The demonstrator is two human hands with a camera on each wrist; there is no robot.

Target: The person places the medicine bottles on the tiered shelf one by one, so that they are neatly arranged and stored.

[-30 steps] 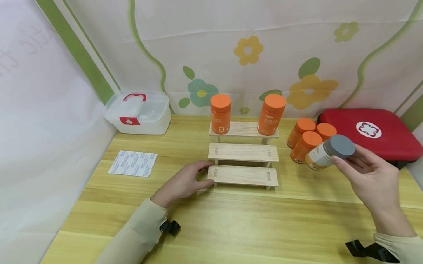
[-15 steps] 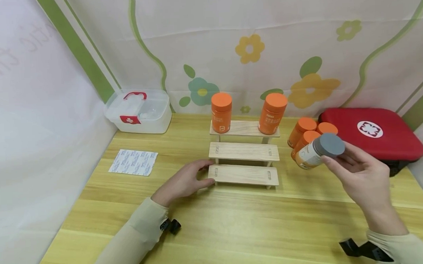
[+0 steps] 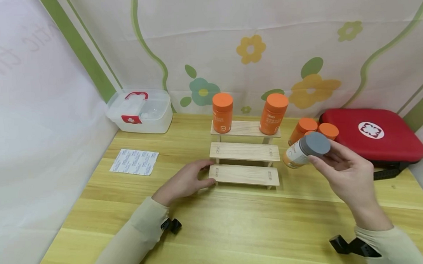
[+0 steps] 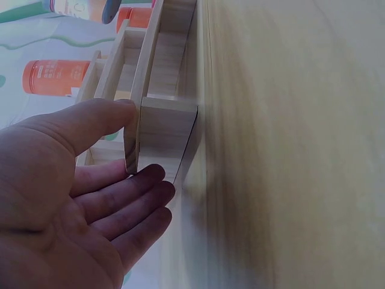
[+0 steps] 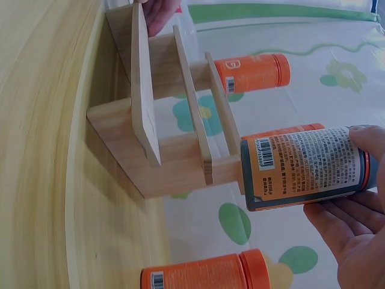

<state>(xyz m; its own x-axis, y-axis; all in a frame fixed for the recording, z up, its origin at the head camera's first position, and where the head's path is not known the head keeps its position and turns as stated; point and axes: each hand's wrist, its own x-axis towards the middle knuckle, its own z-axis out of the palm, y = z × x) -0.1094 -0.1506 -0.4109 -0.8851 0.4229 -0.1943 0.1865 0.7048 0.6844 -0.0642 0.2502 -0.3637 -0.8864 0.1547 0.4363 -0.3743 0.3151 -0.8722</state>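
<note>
A three-step wooden display stand (image 3: 244, 173) is on the table. My left hand (image 3: 185, 181) holds the left end of its lowest step; in the left wrist view, the thumb and index finger pinch the board's edge. My right hand (image 3: 351, 177) grips a pill bottle (image 3: 315, 144) with a grey cap and a white-and-orange label. The bottle is tilted in the air, to the right of the stand. On the top step are two orange bottles, one at the left (image 3: 223, 114) and the other at the right (image 3: 274, 115). The middle and lowest steps bear nothing.
Orange-capped bottles (image 3: 306, 125) cluster right of the stand, partly hidden behind the held bottle. A red first-aid case (image 3: 390, 135) lies at the right. At the back left stands a clear plastic medicine box (image 3: 148, 120), with a printed white packet (image 3: 133, 162) in front of it.
My right hand has carried the grey-capped bottle left towards the stand, now covering more of the orange bottles. The left hand keeps its place on the lowest step.
</note>
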